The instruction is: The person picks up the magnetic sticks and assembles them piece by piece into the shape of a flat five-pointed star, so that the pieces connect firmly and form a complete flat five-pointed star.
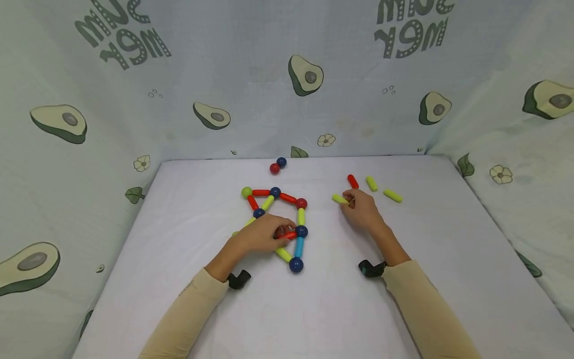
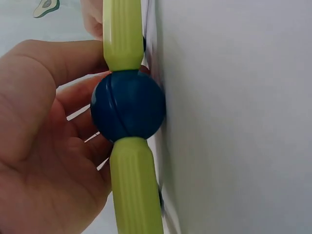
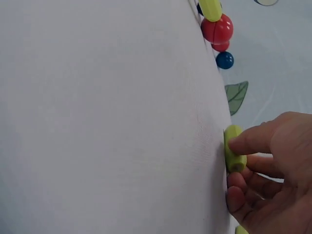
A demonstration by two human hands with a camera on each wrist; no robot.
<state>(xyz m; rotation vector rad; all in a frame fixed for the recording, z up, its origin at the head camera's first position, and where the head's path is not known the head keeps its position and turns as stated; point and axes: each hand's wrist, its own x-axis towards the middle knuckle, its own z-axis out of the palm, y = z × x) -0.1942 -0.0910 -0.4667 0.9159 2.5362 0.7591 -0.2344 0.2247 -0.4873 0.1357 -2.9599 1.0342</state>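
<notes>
A flat frame of magnetic sticks and balls lies on the table, with a green ball (image 1: 247,192) at its far left corner and a blue ball (image 1: 296,265) at its near end. Over it, my left hand (image 1: 260,233) holds a red magnetic stick (image 1: 291,235) that meets a blue ball on the right side. In the left wrist view, a blue ball (image 2: 127,105) between two yellow-green sticks stands before the palm and hides some fingers. Off to the right, my right hand (image 1: 362,210) pinches a yellow-green magnetic stick (image 3: 235,146) between thumb and fingers, at the tabletop.
Beyond the right hand lie a loose red stick (image 1: 353,181) and two yellow-green sticks, one (image 1: 371,183) upright in view and another (image 1: 392,195) slanted. A red ball (image 1: 274,168) and a blue ball (image 1: 281,162) sit together by the back edge. Printed cloth hangs behind.
</notes>
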